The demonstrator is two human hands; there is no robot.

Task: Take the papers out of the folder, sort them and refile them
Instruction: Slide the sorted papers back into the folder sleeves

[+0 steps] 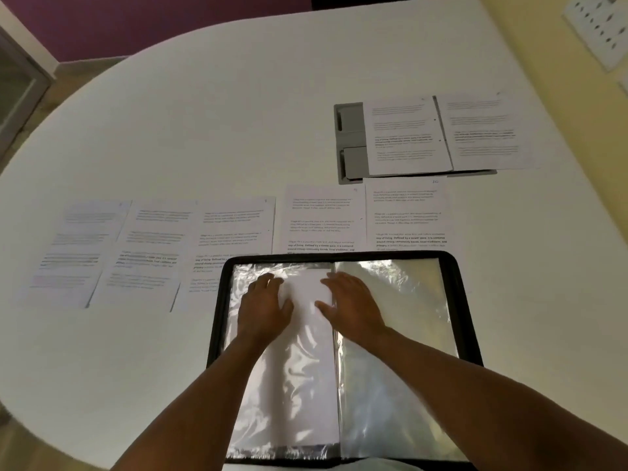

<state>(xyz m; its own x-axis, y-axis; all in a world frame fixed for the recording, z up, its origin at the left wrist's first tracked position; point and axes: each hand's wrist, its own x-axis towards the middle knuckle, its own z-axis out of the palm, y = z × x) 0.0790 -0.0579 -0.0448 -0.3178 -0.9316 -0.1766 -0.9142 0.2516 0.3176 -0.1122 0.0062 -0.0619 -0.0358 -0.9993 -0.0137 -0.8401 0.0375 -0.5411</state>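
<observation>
Black-edged folder [343, 258] with clear plastic sleeves lies open on the white counter [204, 113]; left hand [263, 305] and right hand [351, 305] press flat-fingered on its left sleeve; printed papers [234, 232] lie beyond it.

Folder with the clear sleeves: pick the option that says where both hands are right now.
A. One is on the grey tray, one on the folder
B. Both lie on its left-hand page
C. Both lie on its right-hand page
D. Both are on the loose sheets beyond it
B: the left hand and right hand both lie on the white sheet in the left-hand sleeve of the folder, left of its spine.
</observation>
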